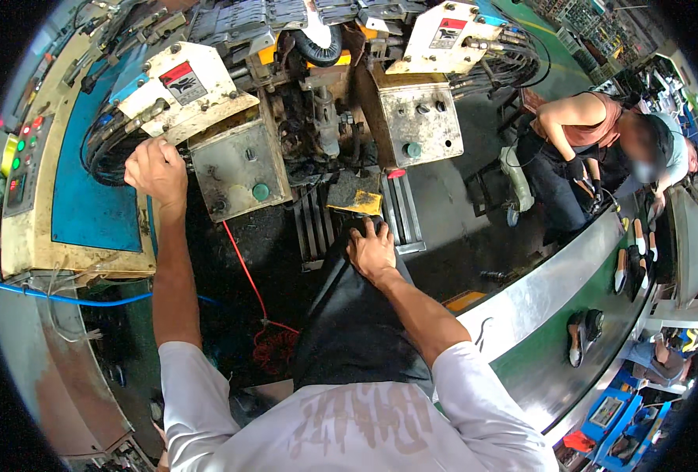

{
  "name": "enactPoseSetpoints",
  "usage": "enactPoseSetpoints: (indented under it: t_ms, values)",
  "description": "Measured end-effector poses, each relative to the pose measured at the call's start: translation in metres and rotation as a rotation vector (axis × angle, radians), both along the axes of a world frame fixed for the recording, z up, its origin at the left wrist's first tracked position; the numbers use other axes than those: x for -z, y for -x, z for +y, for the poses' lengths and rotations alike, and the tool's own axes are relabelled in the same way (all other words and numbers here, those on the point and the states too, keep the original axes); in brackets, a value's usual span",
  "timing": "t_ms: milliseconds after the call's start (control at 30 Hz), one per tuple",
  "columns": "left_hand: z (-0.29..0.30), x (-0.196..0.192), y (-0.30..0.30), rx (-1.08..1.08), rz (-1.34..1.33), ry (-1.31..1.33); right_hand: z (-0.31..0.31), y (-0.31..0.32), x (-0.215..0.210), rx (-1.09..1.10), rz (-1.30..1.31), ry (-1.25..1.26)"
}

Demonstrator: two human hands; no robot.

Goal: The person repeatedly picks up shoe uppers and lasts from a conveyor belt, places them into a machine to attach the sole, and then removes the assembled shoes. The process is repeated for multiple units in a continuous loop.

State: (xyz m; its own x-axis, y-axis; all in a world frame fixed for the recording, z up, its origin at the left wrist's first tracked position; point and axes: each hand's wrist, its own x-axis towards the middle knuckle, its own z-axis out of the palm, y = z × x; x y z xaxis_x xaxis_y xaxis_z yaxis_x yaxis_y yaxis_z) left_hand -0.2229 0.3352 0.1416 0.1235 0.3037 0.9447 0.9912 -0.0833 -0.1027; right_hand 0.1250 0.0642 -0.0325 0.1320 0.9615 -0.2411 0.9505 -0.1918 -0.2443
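Note:
My left hand [158,169] is curled into a fist below a cream metal housing [177,88] with a warning label. Whatever its fingers may hold is hidden. Beside it is a worn grey control box [237,173] with a green button. My right hand [374,252] lies on my dark trouser leg [357,322], its fingers spread and somewhat bent, holding nothing. Just beyond its fingertips is a worn yellow-edged pedal or plate [357,202]. At the machine's top centre sits a dark rounded piece with a white middle [317,49], its kind unclear.
A second control box [421,122] stands right of centre. A blue-and-cream cabinet [97,181] with lit buttons is at the left. A green conveyor [530,362] carries several shoes [583,334] on the right. A seated co-worker [581,130] works beside it. A red cord [246,271] hangs down.

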Motion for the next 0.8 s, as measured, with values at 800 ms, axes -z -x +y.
enactPoseSetpoints:
  t_ms: [800]
  values:
    - [-0.001, 0.0, -0.001, 0.013, -0.009, -0.004, -0.004, 0.0, 0.013, -0.001, -0.013, -0.091]
